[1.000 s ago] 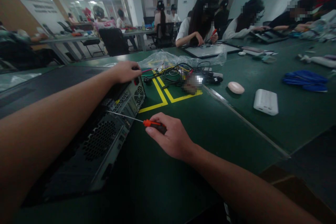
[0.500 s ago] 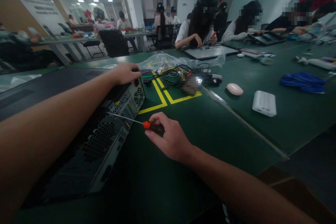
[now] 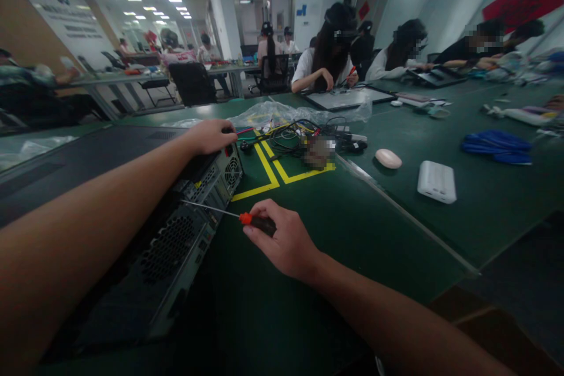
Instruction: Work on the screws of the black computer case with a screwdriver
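Note:
A black desktop computer case (image 3: pixel 101 150) lies on its side at the left, its metal rear panel with vents and ports turned toward the right. My left hand (image 3: pixel 212 136) is closed over the far rear corner of the case, fingers curled at the edge; part of the grip is hidden. In my right hand (image 3: pixel 282 236) is a screwdriver (image 3: pixel 245 219) with an orange and dark handle, held between thumb and fingers. Its thin shaft points left, and the tip meets the rear panel near a slot area below my left forearm.
Tangled cables (image 3: pixel 291 138) and clear plastic wrap (image 3: pixel 264 110) lie beyond the case, by yellow tape (image 3: pixel 273 179). Farther right are a pink oval object (image 3: pixel 388 158), a white box-shaped device (image 3: pixel 437 182) and a blue bundle (image 3: pixel 496 145). Several people sit working across the green table (image 3: pixel 352 270).
The view has tilted up slightly, so the table items sit a little lower and more to the left. Both hands keep their places on the case and the screwdriver.

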`<action>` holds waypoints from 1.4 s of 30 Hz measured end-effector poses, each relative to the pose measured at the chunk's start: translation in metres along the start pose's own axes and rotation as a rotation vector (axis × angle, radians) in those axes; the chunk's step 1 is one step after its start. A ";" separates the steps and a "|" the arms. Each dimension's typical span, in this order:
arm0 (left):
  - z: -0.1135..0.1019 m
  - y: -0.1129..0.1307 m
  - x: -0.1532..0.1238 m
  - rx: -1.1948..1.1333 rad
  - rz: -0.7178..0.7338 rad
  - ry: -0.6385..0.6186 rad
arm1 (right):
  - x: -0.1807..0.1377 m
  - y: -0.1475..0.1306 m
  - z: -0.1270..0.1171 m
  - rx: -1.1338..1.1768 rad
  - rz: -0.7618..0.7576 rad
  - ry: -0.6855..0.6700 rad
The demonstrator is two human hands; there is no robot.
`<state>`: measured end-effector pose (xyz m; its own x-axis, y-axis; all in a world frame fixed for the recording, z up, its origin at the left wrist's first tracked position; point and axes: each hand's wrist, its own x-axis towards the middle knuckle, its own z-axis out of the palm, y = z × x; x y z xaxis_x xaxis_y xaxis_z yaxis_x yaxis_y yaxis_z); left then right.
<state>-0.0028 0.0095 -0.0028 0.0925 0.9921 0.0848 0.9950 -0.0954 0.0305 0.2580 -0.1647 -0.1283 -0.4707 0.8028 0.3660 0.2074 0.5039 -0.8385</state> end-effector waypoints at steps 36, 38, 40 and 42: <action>0.001 0.001 0.000 -0.012 0.021 0.035 | 0.001 -0.003 0.000 -0.050 0.050 -0.003; 0.000 0.001 -0.001 -0.009 0.015 0.034 | 0.001 -0.002 -0.001 -0.055 0.032 0.003; 0.000 0.001 -0.001 -0.008 0.014 0.030 | 0.002 -0.001 -0.001 -0.052 0.012 0.004; -0.001 0.002 -0.001 -0.013 0.016 0.025 | 0.002 -0.001 -0.001 -0.046 0.001 0.005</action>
<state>-0.0011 0.0080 -0.0024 0.1074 0.9880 0.1107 0.9928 -0.1126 0.0416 0.2581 -0.1629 -0.1266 -0.4662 0.8048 0.3673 0.2475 0.5173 -0.8192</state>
